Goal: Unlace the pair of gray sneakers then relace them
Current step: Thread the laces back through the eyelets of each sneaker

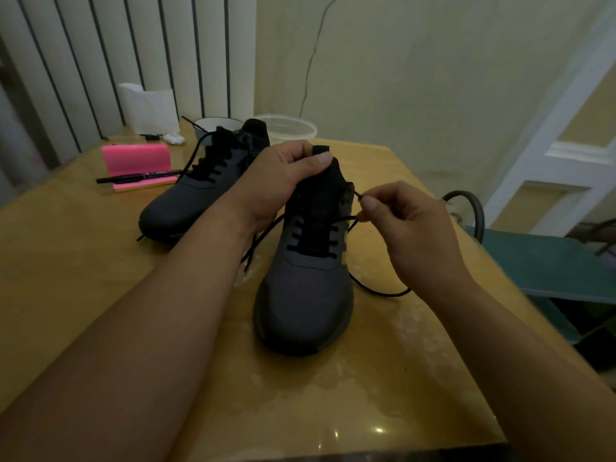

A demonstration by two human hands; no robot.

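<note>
1. The bare left hand [276,186] and left forearm [160,311] are uncovered right to the frame's edge.
2. The bare right hand [413,235] and right forearm [520,355] are uncovered likewise.
3. The two visible thumbnails [323,158] are short and rounded.

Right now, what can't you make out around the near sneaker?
Head view only:
near sneaker, top eyelets: covered by the left hand.
lace, end pinched by the right hand: dark, too small.
bowl contents: blocked by the far sneaker.
</note>
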